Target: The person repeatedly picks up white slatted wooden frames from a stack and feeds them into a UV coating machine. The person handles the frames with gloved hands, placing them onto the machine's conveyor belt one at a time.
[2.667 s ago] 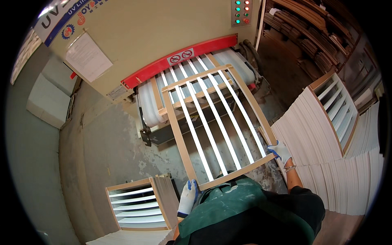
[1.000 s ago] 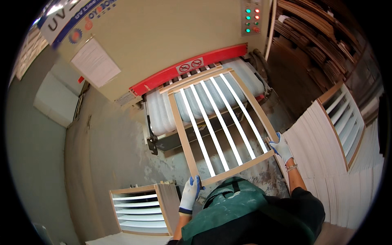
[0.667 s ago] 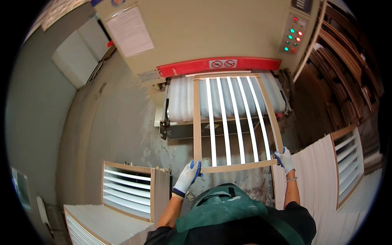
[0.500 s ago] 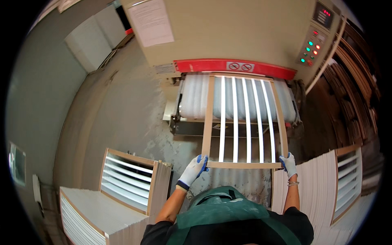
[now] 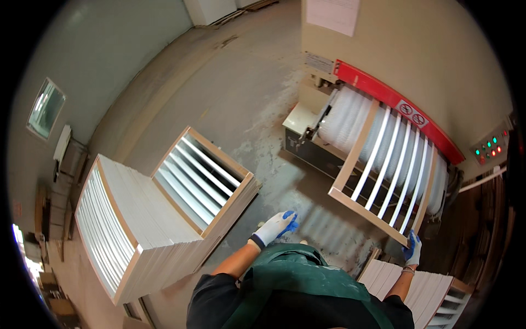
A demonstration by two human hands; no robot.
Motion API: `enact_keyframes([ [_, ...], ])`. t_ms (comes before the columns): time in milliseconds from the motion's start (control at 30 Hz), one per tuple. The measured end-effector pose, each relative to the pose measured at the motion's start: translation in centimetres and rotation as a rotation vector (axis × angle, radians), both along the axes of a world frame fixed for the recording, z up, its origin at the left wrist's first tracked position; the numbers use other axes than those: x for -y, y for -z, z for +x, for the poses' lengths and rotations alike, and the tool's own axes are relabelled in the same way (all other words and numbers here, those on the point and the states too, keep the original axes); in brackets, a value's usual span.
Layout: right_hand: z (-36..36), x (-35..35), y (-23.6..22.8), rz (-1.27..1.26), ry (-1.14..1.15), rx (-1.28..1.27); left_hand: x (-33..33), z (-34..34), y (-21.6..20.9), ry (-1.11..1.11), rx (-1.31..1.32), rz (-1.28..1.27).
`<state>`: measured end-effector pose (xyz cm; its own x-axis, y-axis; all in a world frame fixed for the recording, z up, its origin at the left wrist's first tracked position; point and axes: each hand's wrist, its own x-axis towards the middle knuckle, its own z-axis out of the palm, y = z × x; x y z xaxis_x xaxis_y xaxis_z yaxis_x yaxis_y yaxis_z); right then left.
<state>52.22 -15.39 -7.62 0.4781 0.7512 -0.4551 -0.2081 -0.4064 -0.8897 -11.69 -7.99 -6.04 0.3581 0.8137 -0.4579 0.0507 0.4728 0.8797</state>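
At R hand (image 5: 415, 254): gloved, grasping nr R corner of slatted frame (image 5: 369, 216), fingers hooking round edge.
L hand (image 5: 273, 228): gloved, holding nothing, fingers half-curling; hanging well L of grip, by grn apron (image 5: 298, 271).
Slatted frame: extending up & away from grip, far part lying on mesh conveyor (image 5: 342, 118), nr rail overhanging conveyor's front; far end reaching red bar (image 5: 372, 88), can't tell if passing under.
Machine housing (image 5: 427, 60): standing beyond grip, past bar; panel lights (image 5: 490, 147) glowing grn + red, up & R of grip.
Frame stacks: L frame stack (image 5: 137, 203) standing far L of grip, past L hand; R frame stack (image 5: 430, 290) sitting just below grip.
Conveyor feed (judged): frame apparently going in, R hand alone steadying it.
Nr corner next (judged): calling for guiding level & square to bar, letting go only w/ belt bearing wt.
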Motion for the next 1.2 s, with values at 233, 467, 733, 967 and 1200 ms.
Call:
enact_keyframes([
  [233,-6.9,2.3,10.9,0.584,0.391,-0.375,6.3,-9.3,3.9,-0.351,0.155,-0.262],
  [467,-46.1,-15.7,21.7,-0.520,-0.696,-0.232,12.8,-18.5,12.6,-0.479,-0.193,-0.192],
  [733,-77.7,-33.5,19.0,-0.114,-1.523,0.997,18.0,-27.2,16.8,-1.105,0.085,-0.545],
  [967,-78.8,-36.0,22.9,-0.174,-1.650,1.020,19.0,-31.2,18.0,-1.266,0.045,-0.662],
  [1200,-74.0,-34.5,20.3,-0.280,-1.581,1.102,16.3,-31.3,16.5,-1.208,-0.089,-0.556],
])
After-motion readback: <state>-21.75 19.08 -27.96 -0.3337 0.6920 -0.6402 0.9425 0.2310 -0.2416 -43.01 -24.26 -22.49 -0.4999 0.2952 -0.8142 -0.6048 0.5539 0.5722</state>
